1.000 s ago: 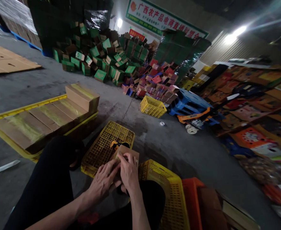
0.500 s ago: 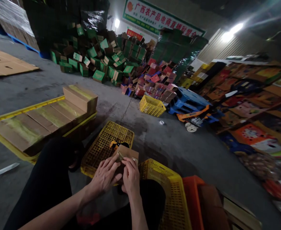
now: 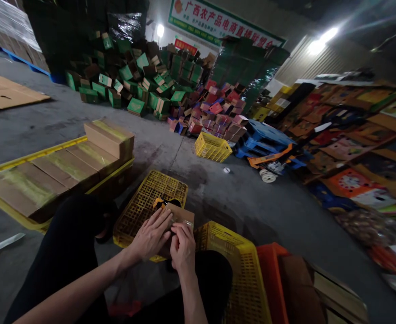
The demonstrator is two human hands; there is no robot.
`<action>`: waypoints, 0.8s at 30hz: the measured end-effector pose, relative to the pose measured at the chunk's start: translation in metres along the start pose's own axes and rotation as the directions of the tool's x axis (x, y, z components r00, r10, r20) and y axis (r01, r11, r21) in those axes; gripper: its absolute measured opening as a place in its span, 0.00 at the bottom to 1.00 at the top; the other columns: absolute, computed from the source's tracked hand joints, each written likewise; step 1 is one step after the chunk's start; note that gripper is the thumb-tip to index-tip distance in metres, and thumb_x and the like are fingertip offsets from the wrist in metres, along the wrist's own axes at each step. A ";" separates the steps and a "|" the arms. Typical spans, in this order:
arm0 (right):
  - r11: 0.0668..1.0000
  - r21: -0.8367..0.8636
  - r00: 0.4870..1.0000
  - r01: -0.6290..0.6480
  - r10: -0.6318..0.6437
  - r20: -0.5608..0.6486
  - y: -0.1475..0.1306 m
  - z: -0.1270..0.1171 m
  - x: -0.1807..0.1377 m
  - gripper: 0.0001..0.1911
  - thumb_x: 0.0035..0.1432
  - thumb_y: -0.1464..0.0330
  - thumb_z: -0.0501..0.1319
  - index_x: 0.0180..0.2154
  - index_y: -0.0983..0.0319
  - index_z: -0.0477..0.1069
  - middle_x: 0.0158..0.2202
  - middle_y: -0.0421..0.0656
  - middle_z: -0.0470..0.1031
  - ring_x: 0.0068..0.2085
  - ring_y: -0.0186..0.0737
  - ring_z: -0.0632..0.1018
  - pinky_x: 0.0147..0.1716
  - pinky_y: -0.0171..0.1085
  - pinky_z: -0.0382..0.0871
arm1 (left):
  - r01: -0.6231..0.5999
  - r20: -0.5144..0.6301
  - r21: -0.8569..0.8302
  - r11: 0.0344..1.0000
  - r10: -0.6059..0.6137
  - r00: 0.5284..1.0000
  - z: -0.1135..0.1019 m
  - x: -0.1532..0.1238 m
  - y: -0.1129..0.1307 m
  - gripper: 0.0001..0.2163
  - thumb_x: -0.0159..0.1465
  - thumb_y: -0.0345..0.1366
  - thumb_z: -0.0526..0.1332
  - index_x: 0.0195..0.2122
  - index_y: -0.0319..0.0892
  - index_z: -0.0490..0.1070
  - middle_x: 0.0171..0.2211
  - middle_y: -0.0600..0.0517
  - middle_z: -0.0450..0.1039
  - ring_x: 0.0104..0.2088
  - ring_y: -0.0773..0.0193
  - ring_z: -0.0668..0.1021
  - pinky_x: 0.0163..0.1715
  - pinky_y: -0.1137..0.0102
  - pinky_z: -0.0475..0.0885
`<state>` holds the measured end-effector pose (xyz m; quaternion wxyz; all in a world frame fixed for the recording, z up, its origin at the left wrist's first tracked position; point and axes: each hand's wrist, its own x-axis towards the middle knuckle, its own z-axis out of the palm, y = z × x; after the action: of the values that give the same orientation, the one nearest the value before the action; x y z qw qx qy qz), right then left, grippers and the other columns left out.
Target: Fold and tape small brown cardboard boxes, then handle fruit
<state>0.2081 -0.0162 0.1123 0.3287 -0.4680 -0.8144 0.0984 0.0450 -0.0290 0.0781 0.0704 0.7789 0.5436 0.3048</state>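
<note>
A small cardboard box (image 3: 184,215) sits in front of me on an upturned yellow crate (image 3: 143,191). Shiny clear tape (image 3: 187,222) shows on the box's top near my fingertips. My left hand (image 3: 153,235) lies on the left part of the box, its fingers stretched out. My right hand (image 3: 183,245) is closed at the right part, with fingertips pressed together at the tape; what they pinch, if anything, is hidden. Just behind the box, a yellow-and-black tape dispenser (image 3: 160,203) rests on the crate, partly covered by the box.
To the left, a yellow crate (image 3: 32,156) holds several taped cardboard boxes (image 3: 57,168). By my right knee stand another yellow crate (image 3: 248,265) and an orange crate (image 3: 268,274). Farther off are a yellow basket (image 3: 213,147), a pallet jack (image 3: 272,161) and heaped green cartons (image 3: 137,106).
My left hand has slid slightly forward, with its fingers flatter over the box. My right fingers have curled in and drawn back a little. The whole view has shifted slightly.
</note>
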 end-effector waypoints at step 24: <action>0.993 -0.035 0.993 -0.117 0.116 -0.030 -0.016 0.004 0.001 0.15 0.65 0.76 0.49 0.46 0.59 0.69 0.49 0.47 0.74 0.51 0.46 0.73 0.55 0.48 0.68 | -0.113 0.008 -0.050 0.992 0.113 0.994 -0.012 -0.032 0.014 0.26 0.71 0.40 0.54 0.70 0.41 0.54 0.69 0.43 0.58 0.69 0.52 0.61 0.60 0.58 0.69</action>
<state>0.1942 -0.0238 0.1174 0.3251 -0.5219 -0.7828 0.0960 0.0430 -0.0655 0.0814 0.0753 0.8081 0.4904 0.3176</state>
